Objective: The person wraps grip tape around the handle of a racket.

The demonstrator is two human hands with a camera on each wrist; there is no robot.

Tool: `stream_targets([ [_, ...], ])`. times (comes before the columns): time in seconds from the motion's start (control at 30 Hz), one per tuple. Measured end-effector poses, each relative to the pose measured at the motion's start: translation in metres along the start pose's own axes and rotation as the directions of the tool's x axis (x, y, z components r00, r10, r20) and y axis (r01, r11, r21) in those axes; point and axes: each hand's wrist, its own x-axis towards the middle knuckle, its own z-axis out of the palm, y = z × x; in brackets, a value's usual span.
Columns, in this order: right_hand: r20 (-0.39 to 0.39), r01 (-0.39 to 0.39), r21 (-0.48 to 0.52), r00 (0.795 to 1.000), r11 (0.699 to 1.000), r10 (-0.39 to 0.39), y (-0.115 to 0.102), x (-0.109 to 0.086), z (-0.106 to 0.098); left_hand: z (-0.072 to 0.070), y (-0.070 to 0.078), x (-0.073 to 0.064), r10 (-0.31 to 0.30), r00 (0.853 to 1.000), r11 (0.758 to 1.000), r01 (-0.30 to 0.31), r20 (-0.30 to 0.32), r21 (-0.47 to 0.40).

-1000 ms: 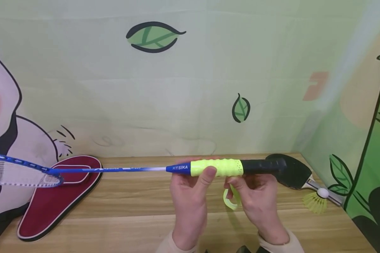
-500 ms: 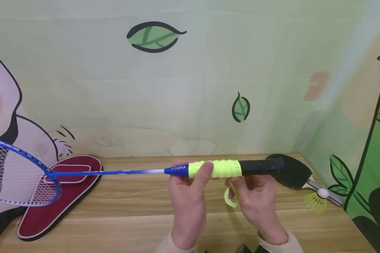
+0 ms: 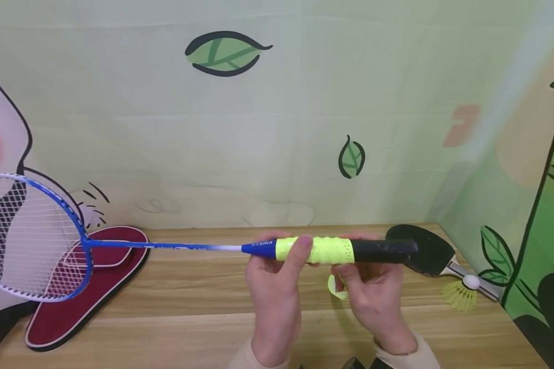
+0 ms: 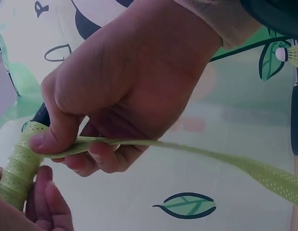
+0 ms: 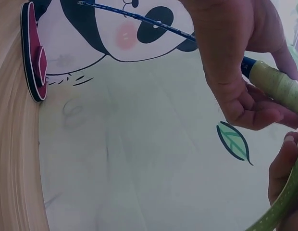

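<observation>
Head view: a red case [image 3: 69, 315] is lying behind the racket [image 3: 198, 247]; the left hand [image 3: 276, 289] is gripping its handle [image 3: 331, 250], the right hand [image 3: 374, 294] pinching loose yellow tape [image 4: 235, 161], seemingly mid-wrap. Winding on is probably calling for steady tension. A paddle [image 3: 431, 252] and shuttlecock [image 3: 460, 296] are lying right, apparently obstructing nothing.

Head cam bright, evenly lit, soft shadow on tabletop [image 3: 189, 333] nr R hand [image 3: 375, 301], wrist cams dimmer, duller
</observation>
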Motion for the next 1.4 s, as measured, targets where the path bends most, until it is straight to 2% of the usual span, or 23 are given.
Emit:
stream_targets([
  [0.07, -0.011, -0.002, -0.005, 1.000, 1.000, 0.002, 0.0002, 0.0002, 0.0007, 0.0003, 0.0004, -0.0005, -0.015, 1.000, 0.999, 0.016, 0.019, -0.029],
  [0.17, -0.027, -0.010, -0.015, 1.000, 1.000, 0.009, 0.0006, 0.0010, 0.0012, 0.0004, 0.0007, -0.0012, 0.002, 0.995, 0.989, 0.013, 0.102, -0.145],
  [0.27, -0.031, -0.018, -0.019, 0.999, 1.000, 0.017, 0.0006, 0.0015, 0.0010, 0.0000, 0.0006, -0.0016, 0.052, 0.978, 0.961, 0.006, 0.201, -0.276],
  [0.37, -0.019, -0.028, -0.035, 0.999, 0.999, 0.028, -0.0003, 0.0020, 0.0005, -0.0006, 0.0006, -0.0015, 0.078, 0.968, 0.947, 0.002, 0.237, -0.323],
  [0.63, 0.008, -0.076, -0.054, 0.997, 0.996, 0.076, -0.0039, 0.0031, 0.0017, -0.0004, 0.0019, -0.0009, 0.120, 0.974, 0.974, -0.078, 0.191, -0.211],
  [1.0, 0.026, -0.069, -0.022, 0.997, 0.997, 0.070, -0.0046, 0.0011, 0.0037, -0.0033, 0.0009, -0.0002, 0.204, 0.964, 0.978, -0.195, 0.171, -0.071],
  [1.13, 0.030, -0.054, 0.034, 0.998, 0.998, 0.053, -0.0026, 0.0008, 0.0036, -0.0034, 0.0012, -0.0003, 0.207, 0.968, 0.978, -0.205, 0.143, -0.029],
  [1.27, 0.038, -0.065, 0.091, 0.997, 0.994, 0.062, -0.0027, 0.0002, 0.0029, -0.0030, 0.0012, -0.0008, 0.177, 0.979, 0.984, -0.178, 0.099, 0.002],
  [1.4, 0.026, -0.071, 0.084, 0.997, 0.994, 0.069, -0.0048, -0.0009, 0.0029, -0.0028, 0.0003, -0.0005, 0.141, 0.988, 0.989, -0.144, 0.059, 0.041],
])
